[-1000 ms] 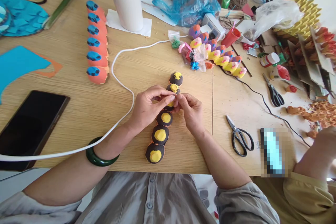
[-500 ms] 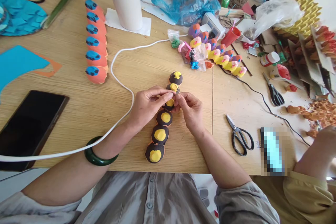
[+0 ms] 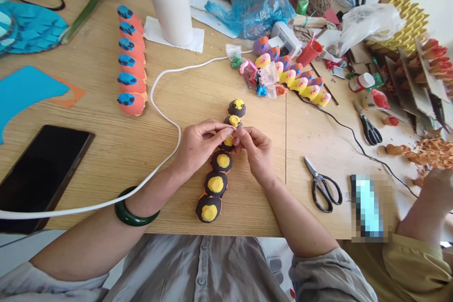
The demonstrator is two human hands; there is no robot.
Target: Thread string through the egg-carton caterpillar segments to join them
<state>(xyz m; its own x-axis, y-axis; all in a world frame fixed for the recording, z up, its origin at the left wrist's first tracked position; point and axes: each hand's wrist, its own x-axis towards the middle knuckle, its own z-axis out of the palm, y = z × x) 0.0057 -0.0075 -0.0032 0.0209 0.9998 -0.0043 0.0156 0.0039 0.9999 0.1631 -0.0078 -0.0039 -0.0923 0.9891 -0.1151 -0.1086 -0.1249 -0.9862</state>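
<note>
A strip of rounded bumps, like a cut egg-carton row, lies lengthwise before me. Its bumps are coated dark brown with yellow patches on top, and the farthest one carries small dark marks. Over the strip's upper half, my left hand pinches with thumb and forefinger. My right hand is closed in a pinch too, its fingertips meeting those of the left. Whatever is between the fingertips is too small and hidden to name. The hands partly cover the second and third bumps.
An orange strip with blue tops lies left, near a white cable and a phone. Right are scissors and a co-worker's arm. Behind stand a white bottle, yellow-pink strips and a blue plastic bag.
The view has shifted slightly, so the scene sits a little lower. Both hands keep their pinch over the strip, with hardly any visible movement.
</note>
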